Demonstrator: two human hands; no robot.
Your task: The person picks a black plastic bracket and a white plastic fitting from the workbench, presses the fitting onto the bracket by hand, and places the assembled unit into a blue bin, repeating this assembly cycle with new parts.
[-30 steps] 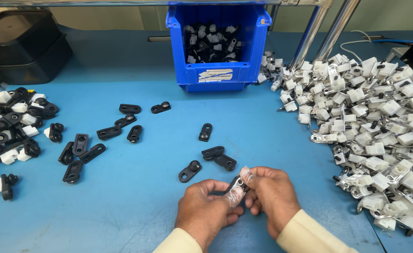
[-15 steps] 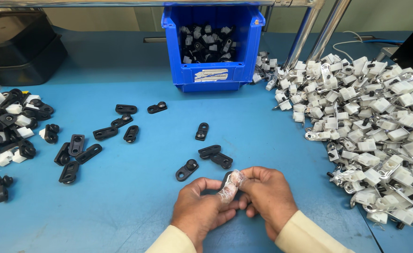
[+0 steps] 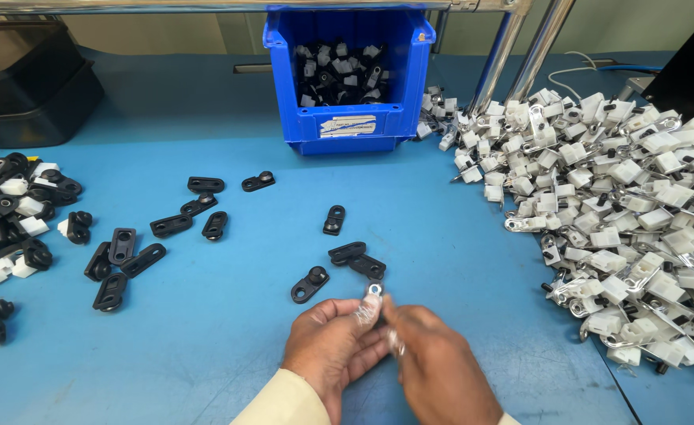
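A small white plastic clip with a metal eyelet (image 3: 372, 297) is pinched between both hands low at the centre of the blue bench (image 3: 441, 236). Its long axis runs roughly from 12 to 6 o'clock, the metal eyelet end pointing up toward 12; the lower part is motion-blurred and hidden behind the fingers, so its full shape cannot be made out. The left hand (image 3: 333, 346) closes its grip on the clip from 9 o'clock, fingertips curled round it. The right hand (image 3: 440, 370) grips it from 3 o'clock, though its fingertips are smeared by movement. Both wrists are cut off by the lower edge, with a cream sleeve (image 3: 284, 401) showing on the left.

Just beyond the clip at 12 o'clock lie three loose black plastic link pieces (image 3: 347, 253). More scattered black pieces (image 3: 166, 228) sit at 10 o'clock, and a mixed black-and-white pile (image 3: 5, 212) runs off the edge at 9. A large heap of white clips with metal tabs (image 3: 622, 205) fills the 2 to 3 o'clock side. A blue plastic bin (image 3: 347, 126) holding black and white parts stands at 12 o'clock.
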